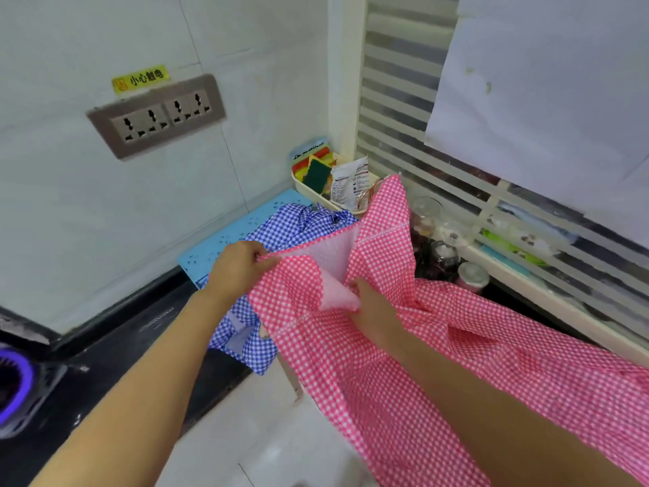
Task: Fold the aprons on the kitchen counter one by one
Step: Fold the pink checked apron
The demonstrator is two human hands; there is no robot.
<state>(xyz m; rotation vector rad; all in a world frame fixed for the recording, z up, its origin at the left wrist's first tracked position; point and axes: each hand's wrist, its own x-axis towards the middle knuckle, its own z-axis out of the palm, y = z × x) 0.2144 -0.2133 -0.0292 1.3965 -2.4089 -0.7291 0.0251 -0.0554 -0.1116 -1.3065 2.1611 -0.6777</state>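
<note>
While our left hand (242, 265) pinches the stitched top hem of the pink gingham apron (351, 381) between thumb and curled fingers, our right hand (375, 311) is sunk into the cloth just beside it. Its fingertips are buried in the folds, so we can only say they seem curled around a bunch of fabric near the pale underside. Between the two hands the hem runs taut, and one corner of the apron stands up in a peak towards the window grille (404, 100).

From there the pink cloth spreads right and down, draping past the counter edge over the pale floor (263, 434). The blue gingham apron (288, 226) lies crumpled beneath and behind the pink one, partly on a light blue perforated mat (224, 237) and partly hanging off the front edge of the black counter (140, 332).

Bare black surface lies to the left of the blue apron, reaching to the wall. The back corner is crowded: a cream basket (298, 184) holding a green sponge (318, 172), and glass jars (446, 254) just beside the pink cloth.
</note>
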